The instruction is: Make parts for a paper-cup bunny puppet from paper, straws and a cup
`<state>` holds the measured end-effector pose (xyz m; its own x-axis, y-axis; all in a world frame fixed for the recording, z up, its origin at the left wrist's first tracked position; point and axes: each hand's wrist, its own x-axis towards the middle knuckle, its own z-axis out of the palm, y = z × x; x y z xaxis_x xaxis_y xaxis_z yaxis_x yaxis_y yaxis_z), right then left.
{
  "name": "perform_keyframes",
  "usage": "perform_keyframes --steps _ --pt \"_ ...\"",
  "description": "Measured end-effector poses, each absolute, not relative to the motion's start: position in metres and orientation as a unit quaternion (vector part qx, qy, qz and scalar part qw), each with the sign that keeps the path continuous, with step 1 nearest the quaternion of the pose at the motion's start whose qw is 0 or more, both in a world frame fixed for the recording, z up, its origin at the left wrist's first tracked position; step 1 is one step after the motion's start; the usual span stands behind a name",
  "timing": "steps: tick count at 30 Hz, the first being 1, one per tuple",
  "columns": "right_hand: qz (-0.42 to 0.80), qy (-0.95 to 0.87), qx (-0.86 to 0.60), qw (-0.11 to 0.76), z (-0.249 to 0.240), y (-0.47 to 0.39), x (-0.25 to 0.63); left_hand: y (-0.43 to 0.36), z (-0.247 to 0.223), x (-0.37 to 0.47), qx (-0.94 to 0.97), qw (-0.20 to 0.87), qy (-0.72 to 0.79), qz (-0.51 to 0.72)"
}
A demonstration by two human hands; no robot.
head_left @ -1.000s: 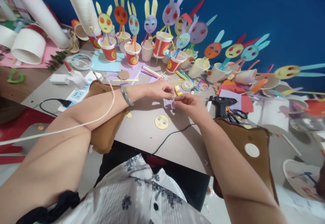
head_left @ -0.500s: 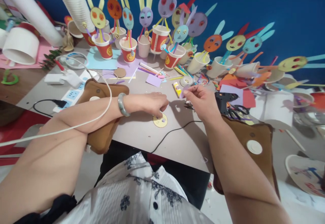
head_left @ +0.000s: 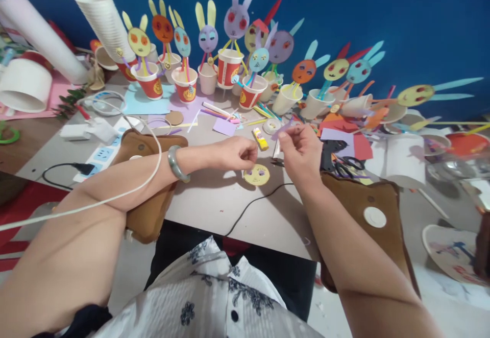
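Note:
A yellow paper disc with purple eyes and a small drawn mouth lies on the table. Just above its upper left edge is my left hand, fingers curled and pinched together; what they hold, if anything, is too small to tell. To the right, my right hand pinches a small purple paper piece between thumb and index finger. Between the hands lies a yellow glue stick, with a roll of tape behind it.
Rabbit-faced paper figures stand in paper cups along the back. A black glue gun and scissors lie right of my right hand. Brown cushions flank the work spot. A white cable crosses my left arm.
My left hand has lifted off the disc and drawn its fingers together. The disc now sits turned, its face showing more fully. My right hand still holds the purple piece. The view has shifted slightly.

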<state>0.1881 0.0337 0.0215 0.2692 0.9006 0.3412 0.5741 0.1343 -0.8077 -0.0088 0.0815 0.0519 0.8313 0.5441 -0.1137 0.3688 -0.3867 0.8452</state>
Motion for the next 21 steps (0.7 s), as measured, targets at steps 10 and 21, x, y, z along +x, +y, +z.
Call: perform_keyframes --steps 10,21 --pt "0.201 -0.622 -0.629 0.421 0.031 0.011 0.164 0.076 0.044 -0.008 0.821 0.467 0.256 0.204" --pt "0.077 -0.649 -0.621 0.431 0.026 0.012 0.166 0.073 0.042 -0.002 0.729 0.572 0.278 0.253"
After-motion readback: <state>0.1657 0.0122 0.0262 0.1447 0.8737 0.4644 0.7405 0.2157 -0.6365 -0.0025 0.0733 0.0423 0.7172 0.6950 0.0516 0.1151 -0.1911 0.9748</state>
